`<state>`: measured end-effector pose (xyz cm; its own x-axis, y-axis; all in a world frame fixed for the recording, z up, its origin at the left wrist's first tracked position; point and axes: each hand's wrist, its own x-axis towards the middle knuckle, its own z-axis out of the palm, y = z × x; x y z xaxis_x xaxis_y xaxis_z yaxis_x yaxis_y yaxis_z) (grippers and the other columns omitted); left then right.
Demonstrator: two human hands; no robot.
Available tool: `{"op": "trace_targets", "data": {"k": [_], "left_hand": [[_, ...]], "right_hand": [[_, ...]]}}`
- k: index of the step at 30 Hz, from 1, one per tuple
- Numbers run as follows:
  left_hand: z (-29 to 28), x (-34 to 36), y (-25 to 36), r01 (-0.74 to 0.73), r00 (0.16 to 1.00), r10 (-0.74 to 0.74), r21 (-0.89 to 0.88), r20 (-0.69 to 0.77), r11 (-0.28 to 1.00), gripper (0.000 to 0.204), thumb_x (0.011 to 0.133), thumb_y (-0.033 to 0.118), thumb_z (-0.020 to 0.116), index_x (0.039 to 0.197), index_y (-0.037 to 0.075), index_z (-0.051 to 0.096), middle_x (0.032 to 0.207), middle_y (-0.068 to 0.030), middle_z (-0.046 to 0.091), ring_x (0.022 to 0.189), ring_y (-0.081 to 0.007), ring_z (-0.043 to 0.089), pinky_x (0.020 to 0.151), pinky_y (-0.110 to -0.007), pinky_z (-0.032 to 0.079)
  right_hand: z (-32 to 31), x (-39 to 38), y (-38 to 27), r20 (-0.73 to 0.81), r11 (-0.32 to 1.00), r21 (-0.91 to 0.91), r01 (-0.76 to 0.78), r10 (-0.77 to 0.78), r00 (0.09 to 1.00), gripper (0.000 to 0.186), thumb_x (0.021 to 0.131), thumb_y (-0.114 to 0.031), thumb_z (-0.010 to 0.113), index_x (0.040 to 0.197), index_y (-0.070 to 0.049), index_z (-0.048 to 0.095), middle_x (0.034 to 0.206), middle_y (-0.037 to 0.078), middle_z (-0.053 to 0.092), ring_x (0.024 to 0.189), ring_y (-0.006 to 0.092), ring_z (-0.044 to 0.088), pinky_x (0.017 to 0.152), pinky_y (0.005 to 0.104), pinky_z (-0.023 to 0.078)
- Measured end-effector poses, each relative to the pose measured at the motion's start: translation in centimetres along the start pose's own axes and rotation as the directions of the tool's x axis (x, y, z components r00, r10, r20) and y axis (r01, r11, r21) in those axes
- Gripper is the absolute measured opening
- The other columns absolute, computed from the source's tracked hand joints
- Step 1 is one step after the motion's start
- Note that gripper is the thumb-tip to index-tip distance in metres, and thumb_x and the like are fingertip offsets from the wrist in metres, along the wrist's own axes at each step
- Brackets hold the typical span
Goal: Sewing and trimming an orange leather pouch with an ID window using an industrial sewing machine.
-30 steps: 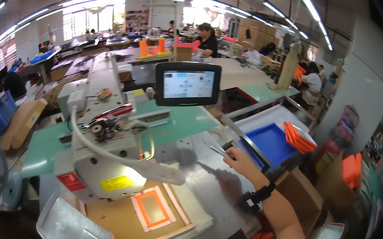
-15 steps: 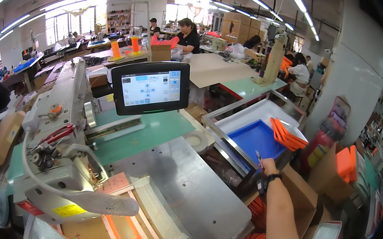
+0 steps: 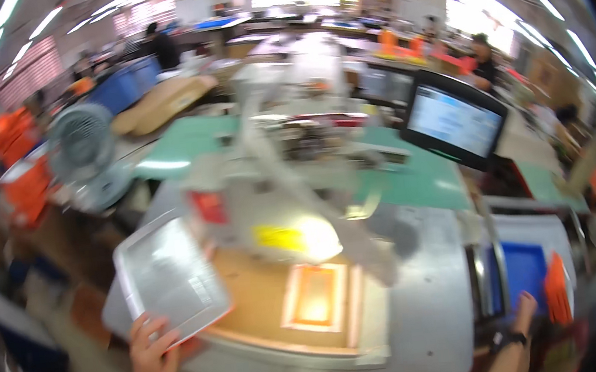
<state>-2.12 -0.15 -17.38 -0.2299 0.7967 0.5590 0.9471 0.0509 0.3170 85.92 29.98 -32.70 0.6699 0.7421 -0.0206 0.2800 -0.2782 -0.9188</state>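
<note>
My left hand [image 3: 154,356] grips the lower corner of a rectangular clear-fronted piece [image 3: 175,272] with a pale rim and an orange edge, tilted over the left side of the metal work plate [image 3: 431,303]. My right hand [image 3: 524,314] is at the right, near a blue tray [image 3: 525,269]; motion blur hides its fingers and whatever they may hold. Between my hands, under the sewing machine's head [image 3: 262,198], lies a tan template [image 3: 249,274]. An orange rectangle [image 3: 317,297] framed by pale strips sits in it.
A dark-framed screen [image 3: 454,121] stands beyond the plate on the right. Orange pieces [image 3: 557,288] are stacked at the blue tray's right side. To the left are a fan [image 3: 81,149] and a blue bin [image 3: 125,84]. A person [image 3: 482,63] is farther back.
The view has swung left, bringing my left hand and the clear-fronted piece fully into sight. My right hand, earlier holding a slim pointed tool, now appears lower right and blurred.
</note>
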Motion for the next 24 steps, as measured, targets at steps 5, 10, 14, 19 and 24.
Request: {"op": "trace_targets", "data": {"k": [5, 10, 14, 19, 24], "left_hand": [[-1.1, -0.9, 0.4, 0.008, 1.0, -0.007, -0.041, 0.022, 0.999, 0.028, 0.073, 0.004, 0.077, 0.099, 0.014, 0.076, 0.115, -0.0089, 0.066, 0.122, -0.0373, 0.054, 0.103, -0.045, 0.046], [-2.3, -1.9, 0.8, -0.042, 0.999, 0.042, 0.022, -0.029, 0.999, 0.028, 0.075, 0.002, 0.076, 0.099, 0.016, 0.076, 0.116, -0.0066, 0.065, 0.121, -0.0363, 0.055, 0.103, -0.043, 0.047], [-4.5, -4.4, 1.3, -0.012, 0.995, 0.028, 0.158, -0.098, 0.987, 0.029, 0.077, 0.005, 0.075, 0.101, 0.02, 0.075, 0.116, -0.0024, 0.067, 0.117, -0.03, 0.058, 0.102, -0.044, 0.044], [-7.5, -2.5, 5.7, -0.157, 0.965, 0.221, 0.365, -0.14, 0.918, 0.02, 0.08, 0.016, 0.073, 0.099, 0.024, 0.073, 0.108, 0.0079, 0.067, 0.097, -0.0118, 0.06, 0.094, -0.04, 0.036], [-8.4, -1.2, 10.2, -0.431, 0.88, 0.474, 0.41, -0.006, 0.804, 0.014, 0.076, 0.02, 0.07, 0.09, 0.023, 0.07, 0.1, 0.012, 0.066, 0.079, -0.0051, 0.055, 0.084, -0.035, 0.032]], "right_hand": [[2.2, -6.3, -11.6, -0.176, 0.849, 0.446, 0.284, -0.228, 0.958, 0.033, 0.094, 0.0, 0.054, 0.124, -0.003, 0.066, 0.101, 0.009, 0.065, 0.082, 0.0136, 0.059, 0.071, 0.0264, 0.047], [5.3, -26.7, -26.8, 0.197, 0.905, 0.05, 0.423, -0.424, 0.884, 0.023, 0.095, -0.001, 0.055, 0.114, -0.002, 0.069, 0.094, 0.005, 0.064, 0.081, 0.0115, 0.057, 0.072, 0.0229, 0.046], [10.9, -38.6, -31.8, 0.569, 0.785, 0.234, 0.573, -0.589, 0.574, 0.014, 0.092, 0.002, 0.059, 0.102, 0.002, 0.068, 0.09, 0.007, 0.066, 0.083, 0.0148, 0.06, 0.074, 0.0262, 0.048], [13.7, -52.4, -34.7, 0.491, 0.209, 0.495, 0.844, -0.868, -0.073, 0.024, 0.083, 0.004, 0.069, 0.107, -0.001, 0.068, 0.118, 0.019, 0.065, 0.11, 0.0368, 0.062, 0.094, 0.0427, 0.05], [19.4, -59.5, -36.2, 0.209, -0.37, 0.48, 0.796, -0.832, -0.513, 0.022, 0.09, -0.014, 0.069, 0.112, -0.014, 0.07, 0.098, 0.002, 0.071, 0.091, 0.0206, 0.069, 0.105, 0.0437, 0.041]]}}
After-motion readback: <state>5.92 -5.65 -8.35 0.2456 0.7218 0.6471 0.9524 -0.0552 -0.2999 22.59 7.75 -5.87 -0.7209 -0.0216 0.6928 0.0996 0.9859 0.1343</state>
